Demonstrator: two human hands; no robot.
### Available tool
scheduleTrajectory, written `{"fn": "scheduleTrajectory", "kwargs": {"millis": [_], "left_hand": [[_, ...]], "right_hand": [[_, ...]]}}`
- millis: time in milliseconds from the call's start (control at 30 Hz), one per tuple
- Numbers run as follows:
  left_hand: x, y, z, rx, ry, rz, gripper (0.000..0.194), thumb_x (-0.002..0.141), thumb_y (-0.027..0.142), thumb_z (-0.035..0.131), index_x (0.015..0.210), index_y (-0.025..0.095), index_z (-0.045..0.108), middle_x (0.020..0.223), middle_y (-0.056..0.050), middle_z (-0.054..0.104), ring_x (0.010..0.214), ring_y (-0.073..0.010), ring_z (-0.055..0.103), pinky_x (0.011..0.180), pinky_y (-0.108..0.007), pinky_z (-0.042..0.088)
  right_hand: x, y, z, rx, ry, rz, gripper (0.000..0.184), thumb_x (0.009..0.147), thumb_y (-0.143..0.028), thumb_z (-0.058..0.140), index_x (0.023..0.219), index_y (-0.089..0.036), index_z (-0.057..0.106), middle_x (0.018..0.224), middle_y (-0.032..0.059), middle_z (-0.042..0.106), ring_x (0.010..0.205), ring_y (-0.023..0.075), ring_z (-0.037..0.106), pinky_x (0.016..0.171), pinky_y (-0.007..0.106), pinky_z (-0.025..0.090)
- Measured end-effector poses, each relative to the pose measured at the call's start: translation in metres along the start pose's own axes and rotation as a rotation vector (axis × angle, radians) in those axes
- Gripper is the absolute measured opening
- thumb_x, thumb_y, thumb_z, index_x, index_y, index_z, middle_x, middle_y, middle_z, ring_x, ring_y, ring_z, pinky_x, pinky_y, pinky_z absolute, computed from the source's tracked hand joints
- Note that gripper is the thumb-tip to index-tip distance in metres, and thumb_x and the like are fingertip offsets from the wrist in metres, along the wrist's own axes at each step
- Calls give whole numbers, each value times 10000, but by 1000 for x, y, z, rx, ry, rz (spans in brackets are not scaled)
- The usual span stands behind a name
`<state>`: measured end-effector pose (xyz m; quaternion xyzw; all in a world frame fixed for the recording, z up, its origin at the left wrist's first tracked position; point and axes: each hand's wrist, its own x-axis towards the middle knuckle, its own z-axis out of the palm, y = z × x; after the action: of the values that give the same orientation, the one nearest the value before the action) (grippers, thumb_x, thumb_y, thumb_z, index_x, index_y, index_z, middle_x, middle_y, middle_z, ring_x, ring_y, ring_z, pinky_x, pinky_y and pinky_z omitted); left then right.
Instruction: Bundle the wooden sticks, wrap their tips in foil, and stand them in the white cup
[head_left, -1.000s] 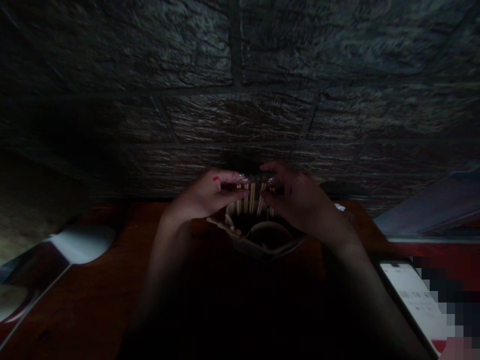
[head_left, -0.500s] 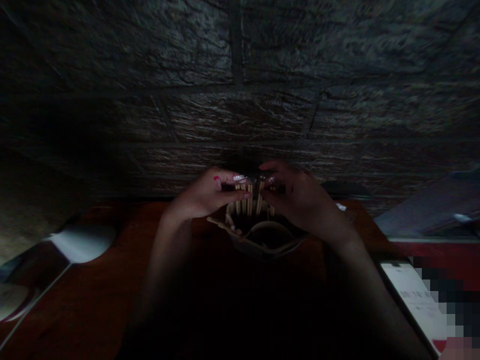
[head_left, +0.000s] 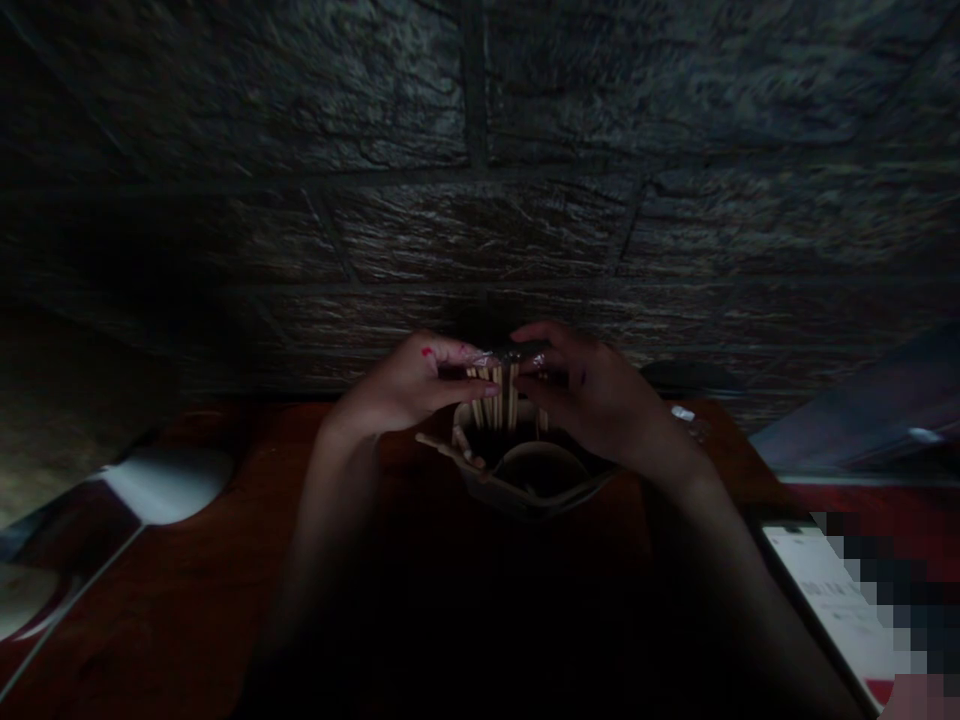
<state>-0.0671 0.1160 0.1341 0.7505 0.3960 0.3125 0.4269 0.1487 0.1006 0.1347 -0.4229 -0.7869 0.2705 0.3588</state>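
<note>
My left hand (head_left: 409,388) and my right hand (head_left: 596,395) meet in front of the wall, over a pale basket-like container (head_left: 536,497). Between them stand several thin wooden sticks (head_left: 487,402), pointing down into the container, with clear shiny plastic (head_left: 517,356) about their upper ends. The left thumb lies across the sticks, its fingers closed behind them. Closed too, my right hand pinches the bundle from the other side. A round, bowl-like shape (head_left: 544,465) sits inside the container. Darkness hides the lower ends of the sticks.
A dark stone-block wall (head_left: 480,230) rises right behind the hands. On the brown wooden table (head_left: 217,590), a white rounded object (head_left: 176,485) and a thin cable (head_left: 75,600) lie left. A lit phone (head_left: 821,600) is at lower right, beside a pixelated patch.
The sticks near my right thumb have shifted slightly left, closer to the others. My right fingertips have moved a little left with them. Both hands stay over the container.
</note>
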Motion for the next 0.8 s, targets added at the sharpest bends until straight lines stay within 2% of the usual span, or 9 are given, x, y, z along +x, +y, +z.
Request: {"fn": "scheduleTrajectory", "kwargs": {"millis": [167,300,500,800], "left_hand": [[0,0,-1,-20,-30,-2,254,811,268,736,1055,203,760,1006,-21,783,985,-194,713,883,-301,560],[1,-2,-2,0,-47,30,270,821,287,731,1078,207,752,1053,-25,774,1008,-197,703,895,-306,557],[-1,-1,-3,6,-44,12,200,794,286,750,955,168,750,977,-37,774,913,-187,711,809,-288,570],[-4,1,-6,-67,0,-34,285,756,215,776,1035,167,745,1019,-42,778,948,-182,719,869,-301,572]], "right_hand": [[0,-2,1,-32,-8,23,322,878,-164,578,1198,-197,596,980,43,763,848,177,705,729,279,486],[-1,1,0,-48,-23,9,382,861,-182,604,1241,-205,574,941,30,753,827,180,692,716,282,480],[-1,4,0,-43,-25,5,436,846,-196,618,1276,-201,549,923,30,738,809,191,684,701,300,491],[-1,3,3,-13,-16,-16,369,846,-215,649,1211,-220,593,944,22,750,807,187,703,700,301,512]]}}
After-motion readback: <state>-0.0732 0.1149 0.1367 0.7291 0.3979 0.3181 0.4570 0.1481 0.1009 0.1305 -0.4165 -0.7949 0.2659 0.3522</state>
